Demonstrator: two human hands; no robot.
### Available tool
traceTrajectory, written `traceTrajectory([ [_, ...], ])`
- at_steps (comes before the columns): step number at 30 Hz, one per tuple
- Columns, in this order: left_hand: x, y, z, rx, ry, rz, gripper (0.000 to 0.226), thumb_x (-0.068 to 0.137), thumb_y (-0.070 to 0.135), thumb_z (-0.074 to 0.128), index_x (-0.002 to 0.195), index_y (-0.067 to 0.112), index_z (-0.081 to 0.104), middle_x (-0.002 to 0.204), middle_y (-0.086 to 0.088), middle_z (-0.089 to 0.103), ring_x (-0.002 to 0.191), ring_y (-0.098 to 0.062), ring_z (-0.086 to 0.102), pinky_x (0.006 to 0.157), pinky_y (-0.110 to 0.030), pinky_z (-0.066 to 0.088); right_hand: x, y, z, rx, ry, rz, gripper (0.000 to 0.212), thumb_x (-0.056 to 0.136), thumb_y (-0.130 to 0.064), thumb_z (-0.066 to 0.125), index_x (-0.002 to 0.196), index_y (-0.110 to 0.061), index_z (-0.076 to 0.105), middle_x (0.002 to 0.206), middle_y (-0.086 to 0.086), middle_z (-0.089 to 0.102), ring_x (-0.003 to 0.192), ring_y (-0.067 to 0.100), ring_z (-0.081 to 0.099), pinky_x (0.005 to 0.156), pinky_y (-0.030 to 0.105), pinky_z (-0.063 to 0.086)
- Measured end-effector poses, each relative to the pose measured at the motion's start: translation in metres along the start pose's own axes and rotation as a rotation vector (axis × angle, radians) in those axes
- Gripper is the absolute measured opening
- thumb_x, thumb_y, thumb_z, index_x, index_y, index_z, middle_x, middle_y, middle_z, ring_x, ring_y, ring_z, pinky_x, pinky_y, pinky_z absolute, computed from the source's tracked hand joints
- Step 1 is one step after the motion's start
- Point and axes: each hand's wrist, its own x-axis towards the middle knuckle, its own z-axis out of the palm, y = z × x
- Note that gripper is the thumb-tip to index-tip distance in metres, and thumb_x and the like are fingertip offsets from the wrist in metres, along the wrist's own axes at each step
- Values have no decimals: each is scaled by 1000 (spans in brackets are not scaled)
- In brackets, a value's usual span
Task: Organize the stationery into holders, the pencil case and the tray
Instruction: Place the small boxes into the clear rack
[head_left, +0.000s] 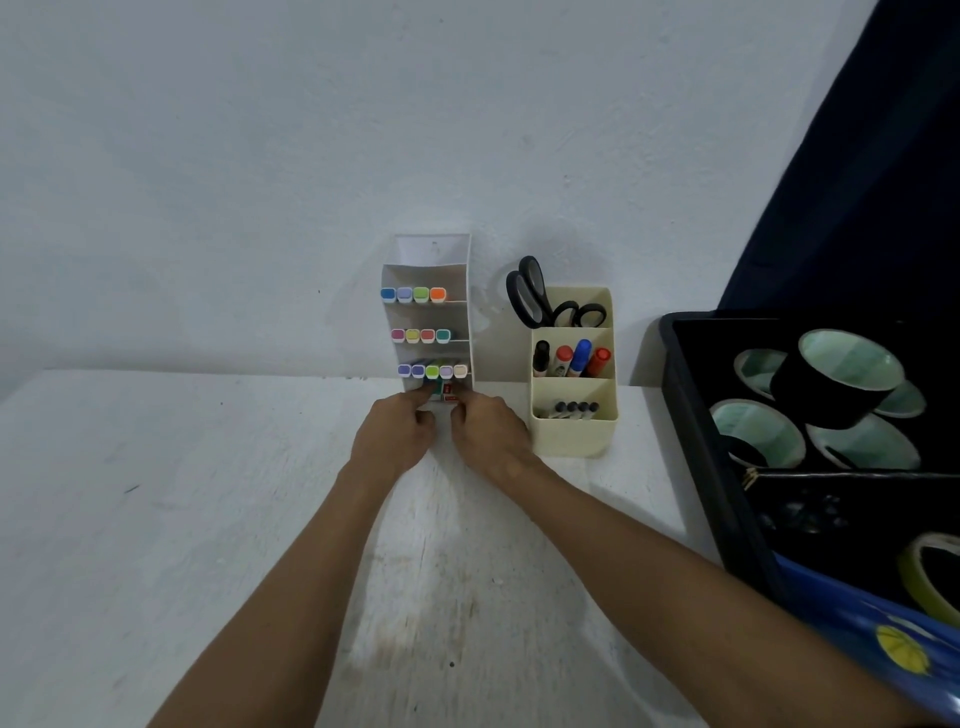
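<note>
Both hands (441, 434) at tiered holder (434, 312); markers' (432, 371) caps toward camera.

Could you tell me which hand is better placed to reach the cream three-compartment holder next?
The right hand, probably. It sits beside the cream three-compartment plastic holder, nearly touching its front corner, while the left hand lies farther off, before the white tiered marker rack.

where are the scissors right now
In the head view, the scissors stand handles-up in the back compartment of the cream holder, right of the white marker rack.
</note>
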Motion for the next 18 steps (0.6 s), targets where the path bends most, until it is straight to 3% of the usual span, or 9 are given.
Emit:
traceTrajectory([
  [4, -3, 3, 1, 25, -28, -5, 45, 99, 20, 41, 144, 20, 41, 121, -15, 64, 102, -31, 62, 93, -33, 47, 0, -2, -1, -59, -43, -12, 28, 99, -24, 35, 117, -13, 54, 95, 12, 67, 77, 28, 61, 62, 29, 39],
  [8, -6, 6, -1, 42, -78, -32, 47, 99, 18, 43, 146, 20, 37, 129, -16, 59, 110, -32, 60, 98, -35, 45, -2, -6, -4, -99, -100, -11, 33, 99, -21, 37, 130, -13, 46, 105, 15, 66, 92, 32, 64, 67, 30, 40],
  [13, -20, 15, -12, 21, -102, 28, 61, 94, 10, 47, 150, 23, 26, 117, -17, 63, 99, -30, 61, 88, -31, 47, -9, -12, -17, -15, -251, 7, 61, 98, -16, 37, 152, -24, 11, 113, 20, 61, 100, 36, 61, 74, 34, 45],
  [15, -30, 17, -18, -18, -34, 42, 51, 92, 8, 50, 142, 15, 40, 113, -15, 65, 94, -29, 62, 81, -26, 44, -16, -14, -26, 2, -269, -22, 59, 98, -16, 37, 151, -23, 14, 112, 21, 61, 95, 35, 62, 74, 35, 49],
  [18, -42, 22, -31, -1, 54, 51, 24, 89, 12, 53, 108, 6, 66, 99, -14, 68, 86, -27, 62, 72, -22, 39, -29, -18, -46, -9, -262, -82, 43, 98, -20, 39, 141, -16, 37, 119, 20, 59, 97, 33, 62, 76, 35, 50],
])
